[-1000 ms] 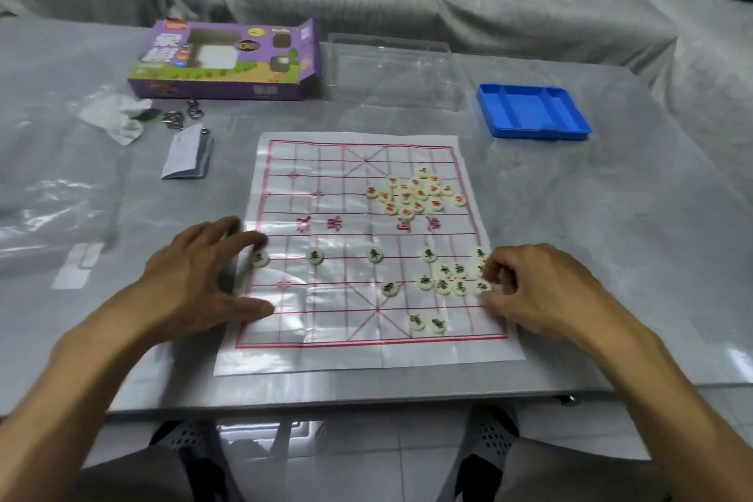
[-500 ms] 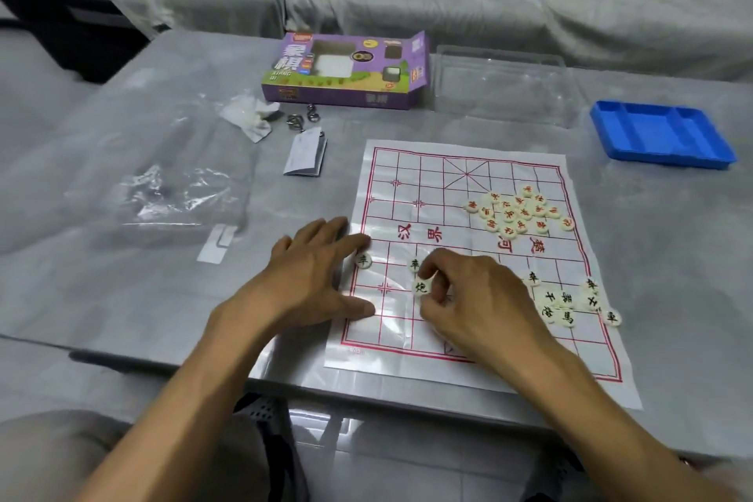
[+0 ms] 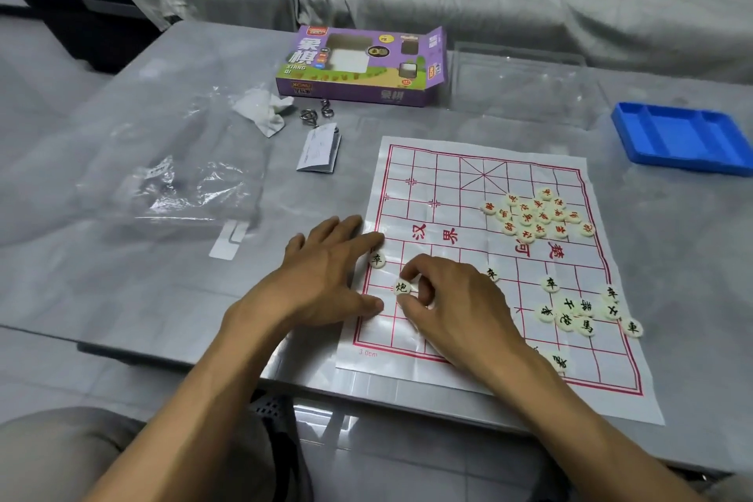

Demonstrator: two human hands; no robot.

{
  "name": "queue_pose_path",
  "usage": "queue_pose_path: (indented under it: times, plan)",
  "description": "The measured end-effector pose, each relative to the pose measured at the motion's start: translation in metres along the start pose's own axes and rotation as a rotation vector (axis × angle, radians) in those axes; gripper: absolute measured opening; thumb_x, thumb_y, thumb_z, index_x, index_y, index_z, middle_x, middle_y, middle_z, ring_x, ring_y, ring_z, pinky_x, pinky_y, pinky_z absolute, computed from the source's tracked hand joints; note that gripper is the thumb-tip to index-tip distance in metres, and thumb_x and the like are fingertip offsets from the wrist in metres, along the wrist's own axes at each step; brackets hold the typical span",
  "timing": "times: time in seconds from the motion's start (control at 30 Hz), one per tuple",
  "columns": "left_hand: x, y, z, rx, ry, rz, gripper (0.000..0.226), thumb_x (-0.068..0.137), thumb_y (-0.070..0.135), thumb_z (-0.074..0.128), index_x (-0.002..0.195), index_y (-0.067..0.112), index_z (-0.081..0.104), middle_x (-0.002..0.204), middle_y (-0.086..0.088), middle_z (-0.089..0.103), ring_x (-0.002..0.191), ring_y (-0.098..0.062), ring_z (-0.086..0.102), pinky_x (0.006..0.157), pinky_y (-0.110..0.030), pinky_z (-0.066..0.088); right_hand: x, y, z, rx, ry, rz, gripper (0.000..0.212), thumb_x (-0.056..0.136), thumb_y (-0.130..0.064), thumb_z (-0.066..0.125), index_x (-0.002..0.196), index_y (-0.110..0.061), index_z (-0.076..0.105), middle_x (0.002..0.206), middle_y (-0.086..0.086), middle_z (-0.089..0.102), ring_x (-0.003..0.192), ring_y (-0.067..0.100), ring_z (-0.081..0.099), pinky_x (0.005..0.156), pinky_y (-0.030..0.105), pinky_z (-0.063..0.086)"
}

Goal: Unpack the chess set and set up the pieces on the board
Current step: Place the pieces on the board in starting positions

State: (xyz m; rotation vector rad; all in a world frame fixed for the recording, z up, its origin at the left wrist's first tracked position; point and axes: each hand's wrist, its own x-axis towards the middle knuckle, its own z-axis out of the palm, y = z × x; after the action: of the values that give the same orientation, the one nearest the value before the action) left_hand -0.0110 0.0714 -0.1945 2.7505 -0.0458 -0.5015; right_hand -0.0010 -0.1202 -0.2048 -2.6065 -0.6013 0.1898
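— What is nearest the camera?
— The right hand pinches a black-marked piece on the paper board; the left hand lies flat, fingers straight, on the board's 9 o'clock edge.
— And farther off?
— Black pieces cluster at 3 o'clock, red pieces beyond, the purple box toward 12 o'clock, a blue tray at 2 o'clock.

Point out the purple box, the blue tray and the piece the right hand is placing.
purple box (image 3: 358, 65): head view, its printed top face.
blue tray (image 3: 684, 139): head view, a floor compartment.
black-marked piece (image 3: 401, 288): head view, its lettered top face.
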Motion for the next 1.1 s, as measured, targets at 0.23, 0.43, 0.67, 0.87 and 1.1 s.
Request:
queue_pose_path:
  times: [0.23, 0.43, 0.67, 0.87, 1.1]
  plan:
    - [0.004, 0.0, 0.015, -0.095, 0.341, 0.018, 0.038, 0.08, 0.052, 0.064, 0.113, 0.04, 0.051, 0.135, 0.02, 0.046, 0.13, -0.012, 0.038, 0.102, -0.042, 0.032, -0.002, -0.001, 0.001, 0.011, 0.009, 0.003, 0.022, 0.09, -0.043, 0.058, 0.11, -0.033, 0.059, 0.074, -0.014, 0.054, 0.071, 0.007, 0.054, 0.058, 0.021, 0.035]
    - [0.006, -0.004, 0.019, -0.131, 0.398, 0.031, 0.018, 0.089, 0.049, 0.054, 0.104, 0.039, 0.055, 0.13, 0.021, 0.048, 0.127, -0.011, 0.039, 0.098, -0.043, 0.03, -0.003, 0.0, 0.002, 0.027, 0.016, -0.013, 0.022, 0.091, -0.043, 0.058, 0.111, -0.035, 0.06, 0.072, -0.017, 0.048, 0.071, 0.005, 0.05, 0.063, 0.023, 0.035]
    - [0.006, -0.004, 0.02, -0.105, 0.399, 0.039, 0.019, 0.091, 0.047, 0.053, 0.107, 0.038, 0.057, 0.135, 0.017, 0.048, 0.129, -0.013, 0.039, 0.098, -0.044, 0.031, -0.002, 0.001, 0.004, 0.035, 0.029, -0.014, 0.022, 0.09, -0.045, 0.058, 0.11, -0.035, 0.06, 0.068, -0.018, 0.046, 0.069, 0.005, 0.05, 0.064, 0.024, 0.038]
    - [0.006, -0.004, 0.019, -0.096, 0.367, 0.033, 0.024, 0.09, 0.049, 0.052, 0.112, 0.039, 0.054, 0.137, 0.016, 0.046, 0.13, -0.015, 0.039, 0.1, -0.046, 0.031, -0.004, -0.001, 0.004, 0.022, 0.031, -0.015, 0.024, 0.091, -0.046, 0.057, 0.113, -0.034, 0.058, 0.071, -0.017, 0.047, 0.069, 0.005, 0.049, 0.06, 0.02, 0.034]
    - [0.005, -0.005, 0.008, -0.04, 0.165, -0.024, 0.072, 0.076, 0.073, 0.053, 0.137, 0.04, 0.036, 0.151, 0.013, 0.034, 0.138, -0.018, 0.031, 0.108, -0.051, 0.028, -0.017, 0.022, -0.049, 0.036, 0.005, 0.009, 0.026, 0.092, -0.039, 0.059, 0.116, -0.033, 0.059, 0.089, -0.016, 0.064, 0.08, 0.006, 0.059, 0.073, 0.026, 0.05]
